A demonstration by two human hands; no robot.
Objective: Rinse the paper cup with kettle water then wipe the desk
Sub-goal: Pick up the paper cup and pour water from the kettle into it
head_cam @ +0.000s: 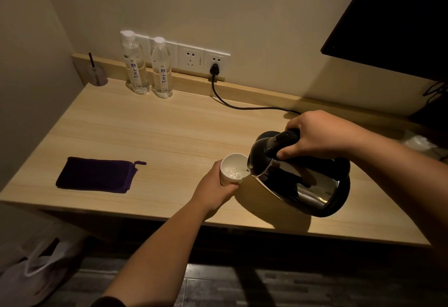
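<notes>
Steel and black, the kettle (300, 173) is tilted in the right hand (322, 134), whose fingers are wrapped around its handle, the spout at the rim of the paper cup (234, 169). The left hand (215, 188) is curled around the cup, over the tabletop (150, 132). Well left of the left hand lies a dark purple cloth (97, 175); beyond it, two water bottles (148, 64) stand by the wall.

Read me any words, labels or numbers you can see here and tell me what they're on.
Left clear plastic water bottle: vertical Chinese characters on the label, too blurred to read.
Right clear plastic water bottle: the same label, unreadable.
White wall socket: small red marking, too small to read.
Nothing else carries text.
</notes>
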